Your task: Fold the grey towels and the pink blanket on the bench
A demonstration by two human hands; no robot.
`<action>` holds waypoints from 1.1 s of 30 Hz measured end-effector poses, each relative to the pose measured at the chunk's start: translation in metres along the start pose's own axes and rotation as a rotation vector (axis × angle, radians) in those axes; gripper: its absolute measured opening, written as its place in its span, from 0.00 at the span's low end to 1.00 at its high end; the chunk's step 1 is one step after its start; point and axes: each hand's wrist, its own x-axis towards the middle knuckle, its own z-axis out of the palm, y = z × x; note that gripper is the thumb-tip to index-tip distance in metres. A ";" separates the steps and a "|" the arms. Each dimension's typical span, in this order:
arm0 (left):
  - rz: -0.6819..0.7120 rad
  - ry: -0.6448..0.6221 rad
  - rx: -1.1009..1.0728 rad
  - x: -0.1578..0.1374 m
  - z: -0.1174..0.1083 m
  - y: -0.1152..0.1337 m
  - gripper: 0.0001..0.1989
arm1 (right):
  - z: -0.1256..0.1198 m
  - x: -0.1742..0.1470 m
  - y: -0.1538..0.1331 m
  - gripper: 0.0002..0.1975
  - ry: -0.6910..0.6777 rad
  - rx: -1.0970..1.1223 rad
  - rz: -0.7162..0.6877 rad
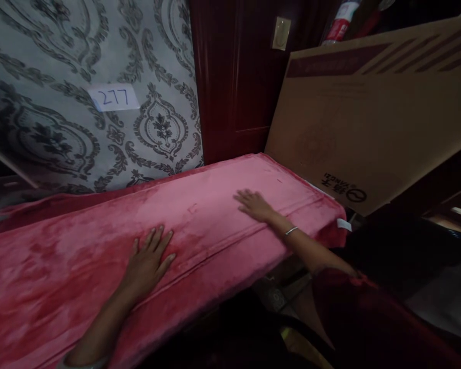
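Observation:
A pink-red plush cover [200,205] lies spread over a long bench-like surface, with a crease running along its front side. My left hand [148,264] rests on the plush near the middle, palm down and fingers spread. Farther right, my right hand [254,205] is on the smoother, lighter part of the cover, its fingers stretched out. Neither hand grips anything. Around the left hand the pile shows darker, brushed patches. A small white tag [344,224] sticks out at the cover's right end. What supports the cover is hidden beneath it.
A patterned wall [165,128] with a paper marked 277 [116,97] stands behind, beside a dark red wooden panel [230,77] with a switch plate [281,33]. At the right leans a large cardboard box [361,118]; a bottle [341,23] shows behind its top edge.

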 end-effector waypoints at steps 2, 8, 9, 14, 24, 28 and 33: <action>-0.006 -0.003 0.009 0.001 -0.002 0.002 0.31 | -0.008 -0.017 0.054 0.29 -0.010 0.011 0.234; -0.038 -0.028 0.009 -0.002 -0.005 0.010 0.31 | -0.020 -0.035 0.107 0.30 0.102 -0.026 0.689; -0.040 -0.022 0.001 -0.003 -0.005 0.011 0.31 | -0.019 -0.028 0.093 0.30 0.143 -0.029 0.637; -0.036 -0.026 -0.055 -0.007 -0.006 0.014 0.31 | -0.008 0.018 -0.045 0.30 0.136 0.086 -0.062; 0.006 -0.071 -0.206 -0.017 -0.018 0.027 0.37 | 0.038 0.042 -0.176 0.28 0.145 0.099 -0.409; 0.064 -0.079 -0.227 -0.020 -0.018 0.021 0.36 | 0.056 0.042 -0.172 0.28 0.227 0.072 -0.415; -0.154 -0.116 -0.137 -0.030 -0.019 -0.040 0.34 | 0.058 0.042 -0.170 0.28 0.237 0.056 -0.424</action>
